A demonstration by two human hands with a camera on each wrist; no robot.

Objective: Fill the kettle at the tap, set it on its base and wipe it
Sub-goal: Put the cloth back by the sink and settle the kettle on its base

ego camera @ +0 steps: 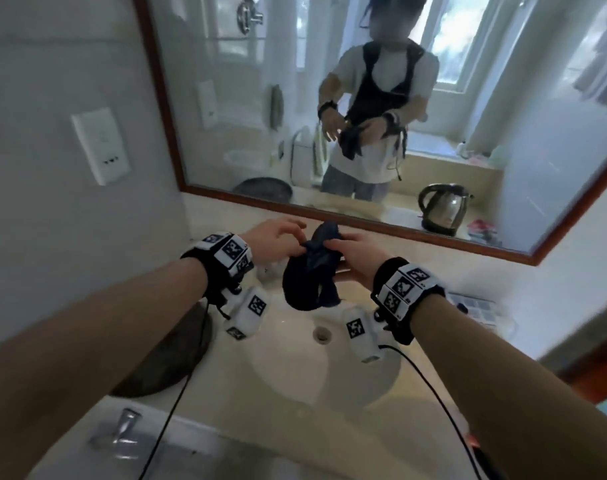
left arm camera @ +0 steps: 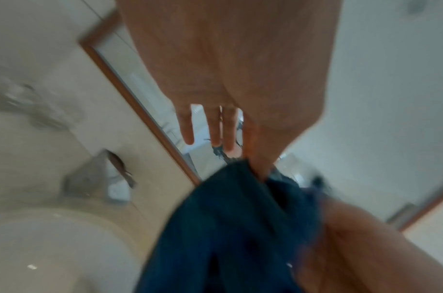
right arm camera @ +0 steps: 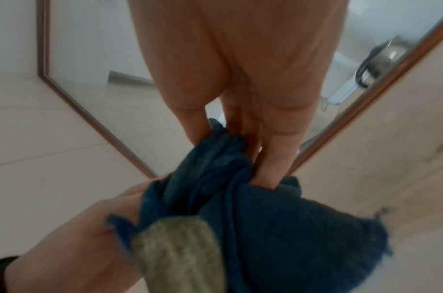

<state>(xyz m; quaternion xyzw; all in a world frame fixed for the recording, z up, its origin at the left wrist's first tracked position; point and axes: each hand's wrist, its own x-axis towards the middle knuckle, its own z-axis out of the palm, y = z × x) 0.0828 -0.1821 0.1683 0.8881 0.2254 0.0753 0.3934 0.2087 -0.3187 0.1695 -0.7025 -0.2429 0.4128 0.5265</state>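
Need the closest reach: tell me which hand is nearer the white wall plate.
Left. The left hand is right of and below the white wall plate; the right hand lies farther right.

Black wristbands (ego camera: pixel 390 282) — white tag-marked blocks, cables

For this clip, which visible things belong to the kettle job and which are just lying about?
Job:
- dark blue cloth, gripped by left hand and right hand
- steel kettle on its base, seen in the mirror
- white basin

Lying about:
- dark round tray
- white wall socket plate
- blue-grey compartment box
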